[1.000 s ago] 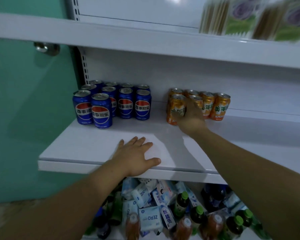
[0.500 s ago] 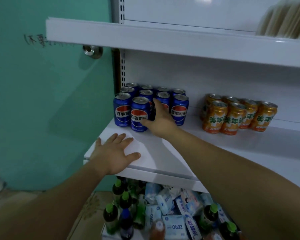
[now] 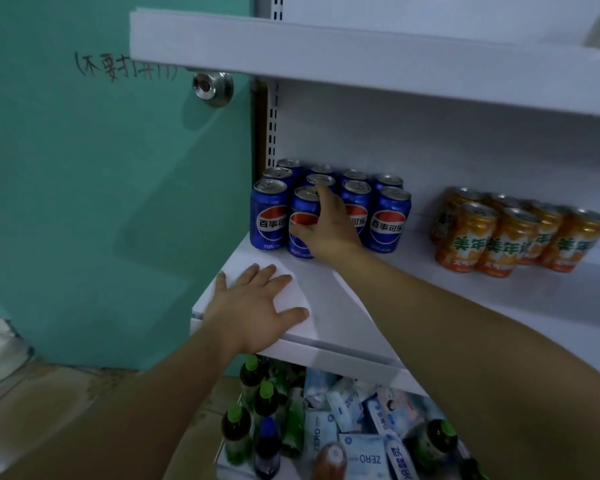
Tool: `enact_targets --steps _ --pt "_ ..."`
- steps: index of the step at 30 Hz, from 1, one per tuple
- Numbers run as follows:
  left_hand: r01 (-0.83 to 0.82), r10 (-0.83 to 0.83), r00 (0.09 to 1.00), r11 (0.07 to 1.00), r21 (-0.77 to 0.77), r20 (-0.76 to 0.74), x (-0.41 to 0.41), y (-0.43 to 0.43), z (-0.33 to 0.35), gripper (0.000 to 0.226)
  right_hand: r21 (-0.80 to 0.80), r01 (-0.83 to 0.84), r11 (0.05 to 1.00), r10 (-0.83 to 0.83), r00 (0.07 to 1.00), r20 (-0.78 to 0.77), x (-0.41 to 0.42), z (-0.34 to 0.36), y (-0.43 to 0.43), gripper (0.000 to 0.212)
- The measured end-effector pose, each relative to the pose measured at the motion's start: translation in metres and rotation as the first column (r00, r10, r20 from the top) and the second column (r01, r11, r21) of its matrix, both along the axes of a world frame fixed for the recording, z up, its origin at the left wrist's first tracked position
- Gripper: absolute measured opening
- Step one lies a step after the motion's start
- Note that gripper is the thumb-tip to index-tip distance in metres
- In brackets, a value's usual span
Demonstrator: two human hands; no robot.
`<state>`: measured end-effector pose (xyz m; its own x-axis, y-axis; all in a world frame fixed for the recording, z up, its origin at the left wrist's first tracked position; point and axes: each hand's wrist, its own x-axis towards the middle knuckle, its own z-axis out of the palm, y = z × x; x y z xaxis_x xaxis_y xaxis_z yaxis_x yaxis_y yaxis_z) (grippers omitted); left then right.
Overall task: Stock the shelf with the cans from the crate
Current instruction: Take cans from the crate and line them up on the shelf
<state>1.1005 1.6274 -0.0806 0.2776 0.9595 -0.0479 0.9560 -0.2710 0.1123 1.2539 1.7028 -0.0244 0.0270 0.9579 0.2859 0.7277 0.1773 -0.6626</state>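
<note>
Several blue cola cans (image 3: 390,220) stand in rows at the left end of the white shelf (image 3: 378,306). My right hand (image 3: 326,226) grips the front-row blue can (image 3: 300,209), thumb across its label and fingers over its rim. To the right, several orange soda cans (image 3: 510,240) stand in a tight group. My left hand (image 3: 253,310) lies flat, fingers spread, on the shelf's front left corner. The crate is not in view.
A white shelf (image 3: 361,60) hangs close overhead. A teal door with a round metal knob (image 3: 212,88) stands just left of the shelving. Below the shelf, green-capped bottles (image 3: 236,431) and blue-white tissue packs (image 3: 361,452) fill the lower level.
My right hand left the orange cans, crossed to the blue cans and now wraps the front can. The view swung left. My left hand stayed flat on the shelf.
</note>
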Motion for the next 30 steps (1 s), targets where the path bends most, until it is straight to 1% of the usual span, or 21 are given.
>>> enact_targets --steps 3,5,6,8,10,11,13,15,16,18,20,22,25,30 --pt "0.005 -0.005 1.000 1.000 -0.021 0.002 0.000 0.000 0.002 0.076 -0.072 0.016 0.997 -0.011 0.998 0.068 0.014 0.005 -0.018 0.095" --pt "0.005 -0.005 1.000 0.998 -0.057 0.010 -0.001 0.000 0.005 0.076 -0.104 0.056 0.993 -0.041 0.989 0.140 0.035 0.013 -0.038 0.093" --pt "0.002 -0.002 1.000 0.997 -0.078 0.006 -0.002 0.000 0.007 0.076 -0.112 0.073 0.991 -0.055 0.985 0.162 0.050 0.018 -0.051 0.089" --pt "-0.008 0.006 1.000 0.993 -0.119 -0.013 0.001 -0.001 0.014 0.077 -0.088 0.100 0.991 -0.078 0.971 0.227 0.085 0.029 -0.082 0.074" --pt "-0.002 0.001 1.000 0.986 -0.165 -0.003 0.018 -0.006 0.025 0.082 -0.079 0.171 0.982 -0.140 0.943 0.303 0.123 0.039 -0.120 0.063" --pt "0.035 -0.031 0.999 0.981 -0.188 0.023 0.034 -0.011 0.031 0.084 -0.084 0.234 0.969 -0.194 0.923 0.332 0.143 0.043 -0.140 0.061" --pt "0.183 -0.163 0.981 0.959 -0.217 0.108 0.081 -0.030 0.042 0.088 -0.086 0.337 0.938 -0.284 0.886 0.365 0.183 0.048 -0.185 0.063" --pt "0.340 -0.299 0.932 0.917 -0.207 0.205 0.137 -0.059 0.050 0.087 -0.128 0.429 0.894 -0.360 0.860 0.362 0.220 0.051 -0.228 0.067" --pt "0.416 -0.368 0.898 0.888 -0.194 0.239 0.166 -0.078 0.053 0.084 -0.164 0.492 0.855 -0.412 0.837 0.360 0.239 0.052 -0.253 0.071" --pt "0.563 -0.516 0.816 0.812 -0.155 0.262 0.222 -0.123 0.055 0.079 -0.206 0.600 0.773 -0.507 0.779 0.369 0.275 0.050 -0.305 0.078" --pt "0.687 -0.643 0.719 0.715 -0.130 0.263 0.271 -0.172 0.053 0.076 -0.213 0.678 0.704 -0.585 0.723 0.368 0.306 0.044 -0.360 0.079" --pt "0.780 -0.737 0.623 0.610 -0.140 0.263 0.312 -0.218 0.043 0.077 -0.217 0.751 0.624 -0.663 0.656 0.361 0.332 0.034 -0.415 0.079" --pt "0.862 -0.831 0.505 0.470 -0.191 0.233 0.362 -0.280 0.016 0.080 -0.265 0.829 0.492 -0.760 0.558 0.333 0.358 0.013 -0.494 0.079" --pt "0.889 -0.920 0.349 0.266 -0.373 0.176 0.417 -0.359 -0.032 0.078 -0.364 0.888 0.281 -0.862 0.400 0.310 0.381 -0.035 -0.608 0.078"
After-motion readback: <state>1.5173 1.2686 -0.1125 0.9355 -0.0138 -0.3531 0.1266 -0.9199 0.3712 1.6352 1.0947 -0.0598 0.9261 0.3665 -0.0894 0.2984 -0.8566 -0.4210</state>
